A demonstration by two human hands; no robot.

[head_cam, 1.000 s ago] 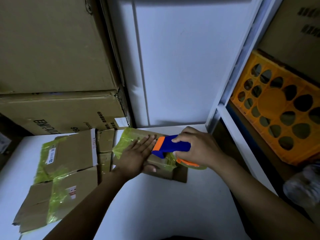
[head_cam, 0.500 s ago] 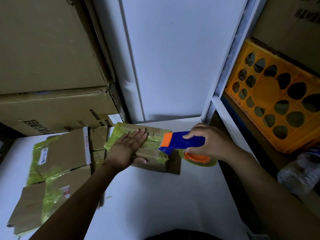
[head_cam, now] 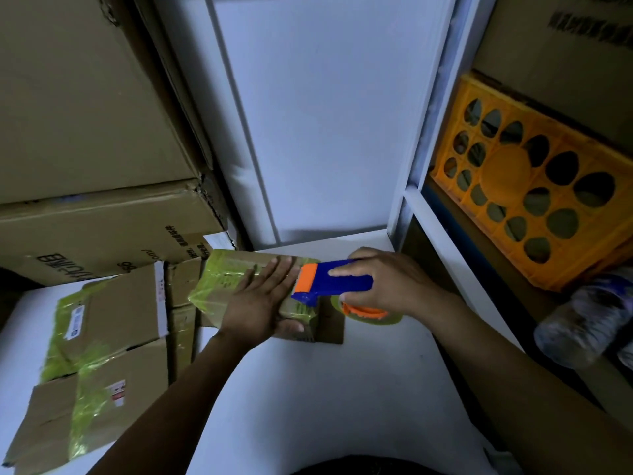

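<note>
A blue plastic tape dispenser [head_cam: 334, 281] with an orange head and an orange-cored roll of yellow-green tape [head_cam: 371, 313] shows against a small brown cardboard parcel [head_cam: 226, 279] banded in the same glossy yellow-green. The white tabletop [head_cam: 308, 389] carries flat brown cardboard parcels [head_cam: 113, 313] striped yellow-green, with white labels [head_cam: 74, 322]. At left, large brown cardboard cartons [head_cam: 85, 228] bear black print. At right, an orange plastic crate [head_cam: 534, 204] is pierced by dark oval holes ringed around a plain orange disc.

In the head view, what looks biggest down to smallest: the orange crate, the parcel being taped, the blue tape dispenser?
1. orange crate, cut off by the frame edge
2. parcel, partly covered by the left hand
3. tape dispenser
</note>
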